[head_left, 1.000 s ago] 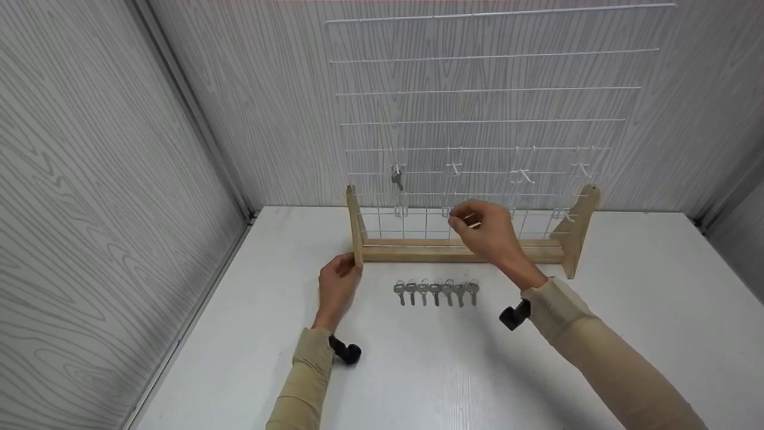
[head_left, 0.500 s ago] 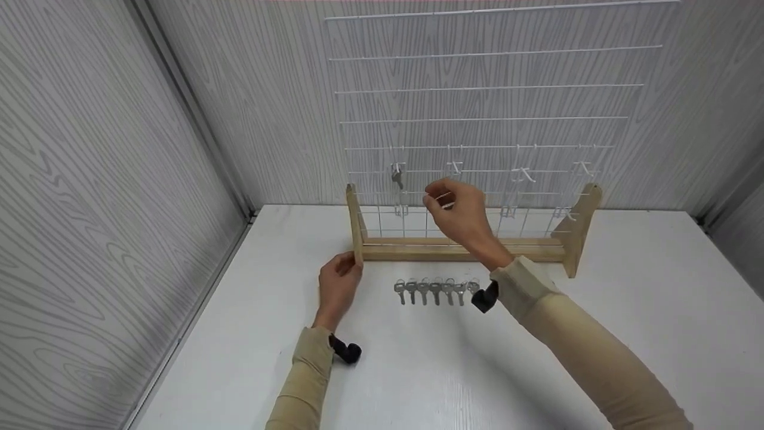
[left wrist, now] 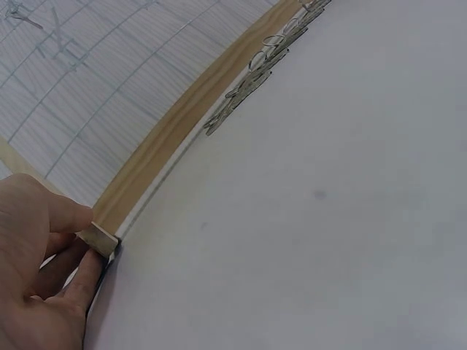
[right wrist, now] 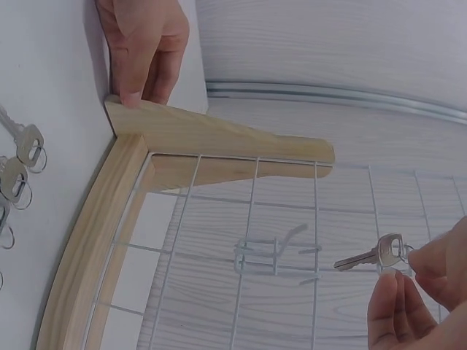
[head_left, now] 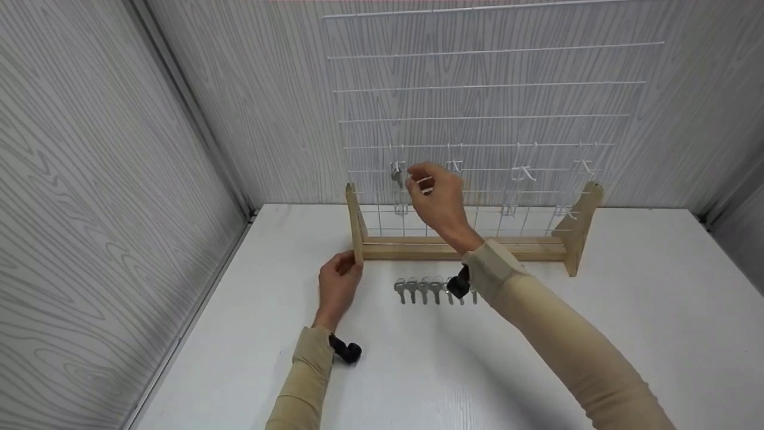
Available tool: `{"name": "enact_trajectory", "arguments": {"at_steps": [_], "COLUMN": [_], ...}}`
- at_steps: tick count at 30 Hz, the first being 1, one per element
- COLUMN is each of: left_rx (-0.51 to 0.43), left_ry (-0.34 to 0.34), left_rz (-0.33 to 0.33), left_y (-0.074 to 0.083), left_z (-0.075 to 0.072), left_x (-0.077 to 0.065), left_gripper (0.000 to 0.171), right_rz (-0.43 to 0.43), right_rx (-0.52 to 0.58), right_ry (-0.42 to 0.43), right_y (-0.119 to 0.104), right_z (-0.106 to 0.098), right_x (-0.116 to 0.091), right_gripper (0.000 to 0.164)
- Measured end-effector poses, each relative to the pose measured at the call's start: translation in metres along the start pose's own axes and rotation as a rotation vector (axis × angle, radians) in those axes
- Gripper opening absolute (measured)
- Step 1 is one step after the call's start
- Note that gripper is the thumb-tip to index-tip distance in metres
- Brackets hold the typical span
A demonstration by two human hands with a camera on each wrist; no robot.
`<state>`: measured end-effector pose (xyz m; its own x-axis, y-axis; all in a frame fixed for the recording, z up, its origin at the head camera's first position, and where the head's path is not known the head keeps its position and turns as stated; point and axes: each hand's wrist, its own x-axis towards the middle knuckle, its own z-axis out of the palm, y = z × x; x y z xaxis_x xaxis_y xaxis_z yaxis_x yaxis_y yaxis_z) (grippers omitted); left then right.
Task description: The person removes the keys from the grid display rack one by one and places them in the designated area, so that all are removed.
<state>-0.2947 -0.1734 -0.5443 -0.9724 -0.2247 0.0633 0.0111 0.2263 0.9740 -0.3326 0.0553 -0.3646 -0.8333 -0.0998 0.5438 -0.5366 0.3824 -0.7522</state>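
My left hand (head_left: 338, 283) pinches the front end of the left wooden side piece (left wrist: 100, 239) of a stand that holds up a white wire grid (right wrist: 252, 211). My right hand (head_left: 439, 197) is raised before the grid, thumb and index finger bent toward each other with a gap between. Just left of these fingertips, a key (head_left: 397, 174) hangs by its ring from the upper left hook. In the right wrist view that key (right wrist: 371, 257) points away from the fingertips, and its ring overlaps them. Several more keys (head_left: 412, 289) with rings lie in a row on the table.
Other white hooks (head_left: 525, 173) stick out along the grid, some upper and some lower. The wooden base bar (head_left: 406, 251) runs behind the key row, up to the right side piece (head_left: 582, 230). Wood-grain panels (head_left: 286, 107) enclose the white table (head_left: 382, 370).
My right hand has moved left and upward along the grid, from the middle hooks to beside the hanging key. The left hand has stayed on the stand.
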Motion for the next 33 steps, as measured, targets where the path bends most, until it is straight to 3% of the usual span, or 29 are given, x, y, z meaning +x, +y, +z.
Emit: {"name": "enact_trajectory", "arguments": {"at_steps": [6,14,24,33], "left_rx": [-0.005,-0.006,-0.013,-0.016], "left_ry": [0.005,0.013,0.012,0.013], "left_rz": [-0.016,-0.011,0.000,-0.012], "left_y": [0.000,-0.001,-0.004,-0.003], "left_z": [0.000,-0.002,-0.001,-0.002], "left_x": [-0.003,-0.003,-0.003,-0.003], "left_gripper": [0.035,0.032,0.032,0.032], "right_rz": [-0.032,0.011,0.025,0.023], "right_rx": [-0.009,-0.021,-0.063,-0.033], "right_ry": [0.023,0.026,0.006,0.015], "right_y": [-0.003,-0.008,-0.010,-0.012], "right_z": [0.011,0.015,0.018,0.022], "right_x": [0.003,0.010,0.016,0.019], "right_gripper": [0.026,0.031,0.028,0.020]}}
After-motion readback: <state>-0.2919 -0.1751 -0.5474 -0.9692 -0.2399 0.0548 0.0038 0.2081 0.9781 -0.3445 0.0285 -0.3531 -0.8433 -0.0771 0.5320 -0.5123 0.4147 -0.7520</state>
